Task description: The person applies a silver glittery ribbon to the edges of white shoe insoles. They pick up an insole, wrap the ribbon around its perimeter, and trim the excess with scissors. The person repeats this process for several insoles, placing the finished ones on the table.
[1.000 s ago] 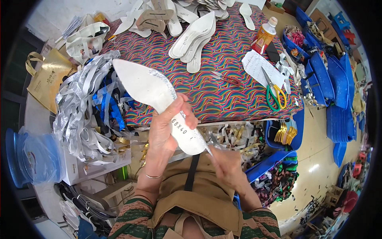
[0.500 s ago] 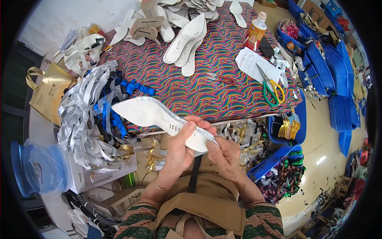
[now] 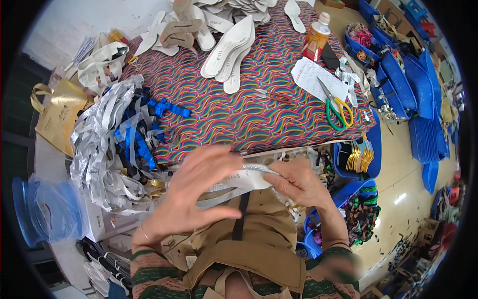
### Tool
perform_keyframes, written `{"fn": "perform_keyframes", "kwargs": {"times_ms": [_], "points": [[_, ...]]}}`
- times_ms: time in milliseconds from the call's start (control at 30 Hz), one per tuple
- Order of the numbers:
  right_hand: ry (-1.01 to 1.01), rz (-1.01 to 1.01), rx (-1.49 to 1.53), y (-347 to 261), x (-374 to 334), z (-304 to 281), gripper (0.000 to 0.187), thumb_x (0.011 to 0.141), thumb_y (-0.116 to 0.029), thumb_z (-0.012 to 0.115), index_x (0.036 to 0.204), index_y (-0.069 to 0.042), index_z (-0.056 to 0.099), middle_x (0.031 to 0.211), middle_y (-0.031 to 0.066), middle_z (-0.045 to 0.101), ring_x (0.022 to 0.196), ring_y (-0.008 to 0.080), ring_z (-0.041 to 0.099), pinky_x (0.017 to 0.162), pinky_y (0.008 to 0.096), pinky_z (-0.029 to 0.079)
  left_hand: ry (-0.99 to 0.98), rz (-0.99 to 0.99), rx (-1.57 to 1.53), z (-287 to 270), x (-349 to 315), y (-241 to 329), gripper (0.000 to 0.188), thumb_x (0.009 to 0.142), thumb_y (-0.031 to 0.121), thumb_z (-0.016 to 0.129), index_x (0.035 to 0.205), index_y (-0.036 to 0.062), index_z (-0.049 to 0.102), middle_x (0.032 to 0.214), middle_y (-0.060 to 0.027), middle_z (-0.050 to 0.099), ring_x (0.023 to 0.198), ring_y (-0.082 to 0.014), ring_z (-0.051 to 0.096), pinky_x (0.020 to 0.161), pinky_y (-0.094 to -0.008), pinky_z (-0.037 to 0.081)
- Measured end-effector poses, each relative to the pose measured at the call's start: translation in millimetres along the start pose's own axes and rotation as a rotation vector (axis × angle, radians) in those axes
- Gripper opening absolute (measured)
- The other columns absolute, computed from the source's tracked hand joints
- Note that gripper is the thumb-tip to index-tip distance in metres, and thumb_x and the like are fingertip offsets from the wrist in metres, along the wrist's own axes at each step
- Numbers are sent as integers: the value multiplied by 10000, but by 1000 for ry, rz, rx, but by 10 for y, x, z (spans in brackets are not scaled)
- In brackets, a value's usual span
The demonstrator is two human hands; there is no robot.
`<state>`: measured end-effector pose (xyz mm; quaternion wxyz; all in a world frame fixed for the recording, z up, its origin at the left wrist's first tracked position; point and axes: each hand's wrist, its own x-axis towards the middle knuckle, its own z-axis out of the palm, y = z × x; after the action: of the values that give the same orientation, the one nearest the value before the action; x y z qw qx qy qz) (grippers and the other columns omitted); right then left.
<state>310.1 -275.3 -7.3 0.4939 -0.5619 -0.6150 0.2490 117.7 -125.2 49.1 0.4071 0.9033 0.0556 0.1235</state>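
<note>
A white shoe insole [image 3: 255,180] with shiny silver tape along its edge is held low before my apron. My right hand [image 3: 298,183] pinches it at the heel end, fingers closed on insole and tape. My left hand [image 3: 191,185] is off the insole, fingers spread and thumb apart, slightly blurred. It hides much of the insole's toe part. A loose pale strip hangs below the insole. On the patterned cloth beyond lie stacked white insoles [image 3: 230,55], red-handled thread snips [image 3: 275,96] and scissors [image 3: 339,112] with green and yellow handles.
A bundle of silver ribbons [image 3: 102,149] hangs at the table's left side. A drink bottle [image 3: 318,37] and a written paper sheet [image 3: 316,79] lie far right. Blue bins [image 3: 377,149] stand at the right, beside the table and on the floor. A clear-wrapped blue tub [image 3: 42,214] is at left.
My left hand has let go of the insole and opened, moving left. The insole has turned and tilted, its face now partly hidden. My right hand still grips the heel end, slightly further right.
</note>
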Motion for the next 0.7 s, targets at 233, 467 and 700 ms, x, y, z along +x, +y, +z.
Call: {"fn": "perform_keyframes", "kwargs": {"times_ms": [233,467,700], "points": [[-331,395,343,-38,-57,-140,266,959,-246,559,1075,-17,631,673,76,622,581,194,619,560,299,476,-543,-101,180,-77,190,-353,343,804,363,707,837,28,644,618,-170,543,582,-357,546,560,-421,414],[-493,515,827,164,9,-168,225,968,-203,553,1016,-5,647,781,42,649,745,97,620,640,231,470,-462,18,469,-179,190,-137,325,708,224,732,984,70,655,801,-90,635,780,-294,612,714,-416,447],[-22,379,357,-3,72,-494,56,876,-69,659,867,-16,644,775,-24,604,739,36,533,654,218,421,-388,-103,312,23,34,-321,239,818,254,704,892,30,673,702,-141,601,686,-335,598,638,-426,437]]}}
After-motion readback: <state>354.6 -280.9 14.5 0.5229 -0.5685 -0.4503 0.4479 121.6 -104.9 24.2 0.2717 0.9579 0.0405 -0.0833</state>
